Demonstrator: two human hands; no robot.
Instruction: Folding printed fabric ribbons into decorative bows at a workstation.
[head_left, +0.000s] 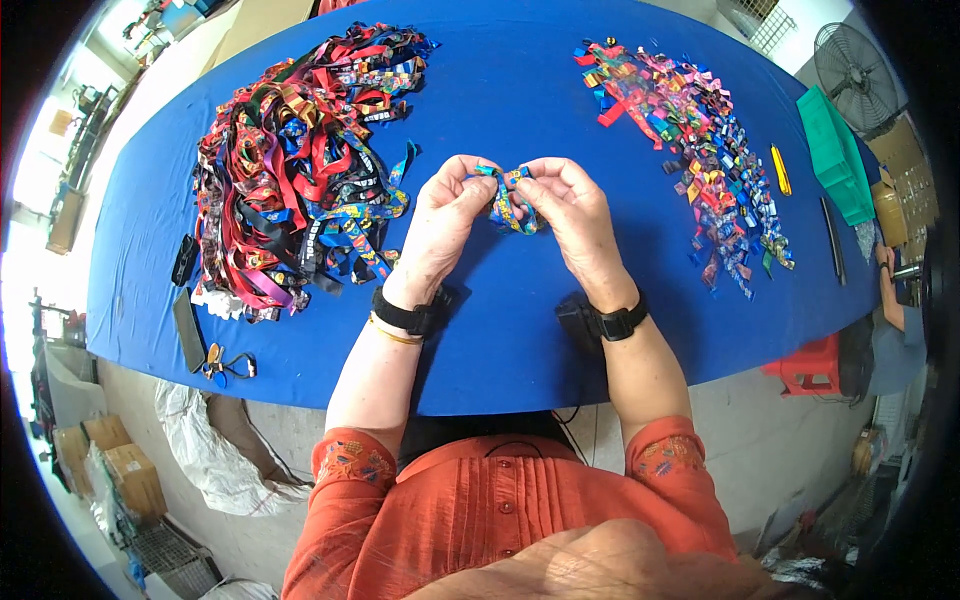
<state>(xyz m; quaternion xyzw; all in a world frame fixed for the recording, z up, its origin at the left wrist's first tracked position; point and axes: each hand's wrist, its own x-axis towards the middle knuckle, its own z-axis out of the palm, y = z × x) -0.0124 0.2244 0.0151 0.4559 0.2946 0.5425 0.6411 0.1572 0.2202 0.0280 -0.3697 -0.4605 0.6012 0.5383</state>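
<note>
Over the middle of the blue table, my left hand (455, 205) and my right hand (572, 205) pinch a patterned blue, yellow and green ribbon strap (507, 212) between thumbs and fingers. The strap hangs in a loop between the hands, its two gripped parts close together. To the left lies a big heap of printed straps (290, 170) in red, black, pink and blue. On the right spreads a long pile of short, folded colourful ribbon pieces (710, 150).
The blue cloth-covered table (500, 340) holds a yellow cutter (781, 170), a dark rod (833, 240) and a green bin (835, 155) at right. A keyring-like item (228, 364) lies front left. A fan (855, 75), red stool (808, 368) and another person's arm (888, 290) are beyond the right edge.
</note>
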